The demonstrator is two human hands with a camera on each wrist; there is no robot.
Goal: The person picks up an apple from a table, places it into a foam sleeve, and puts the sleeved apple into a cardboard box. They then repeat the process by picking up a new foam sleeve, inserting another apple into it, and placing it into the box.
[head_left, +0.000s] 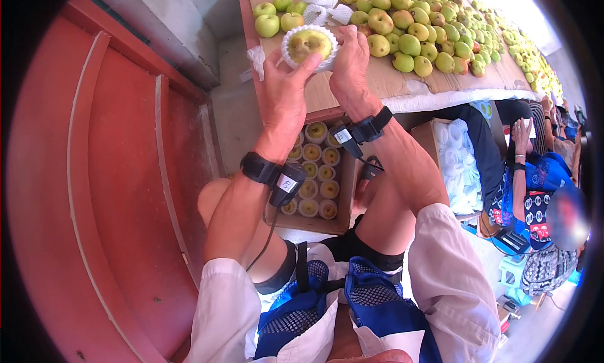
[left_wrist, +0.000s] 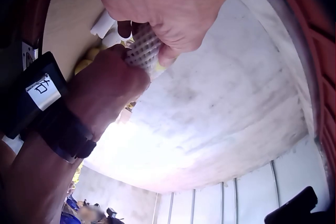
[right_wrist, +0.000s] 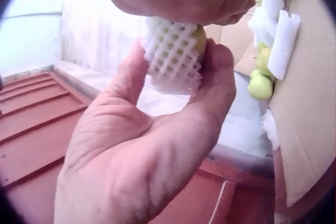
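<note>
An apple (head_left: 309, 43) with a brownish patch sits in a white foam net (right_wrist: 170, 58), whose ruffled rim surrounds its upper face in the head view. My left hand (head_left: 286, 89) grips it, thumb on one side and fingers on the other, as the right wrist view shows. Right against the net's other side is my right hand (head_left: 352, 67), its fingers extended upward along the netted apple in the head view. In the left wrist view the right hand (left_wrist: 113, 79) overlaps the net, and its fingertips are mostly hidden.
A cardboard-covered table (head_left: 377, 89) bears a large heap of apples (head_left: 409, 45), several greener apples (head_left: 267, 24) and loose foam nets (head_left: 327, 14). Below, a carton (head_left: 321, 226) holds rows of netted apples. A box of foam nets (head_left: 458, 168) and a seated person (head_left: 544, 174) are at right; a red door (head_left: 119, 174) is at left.
</note>
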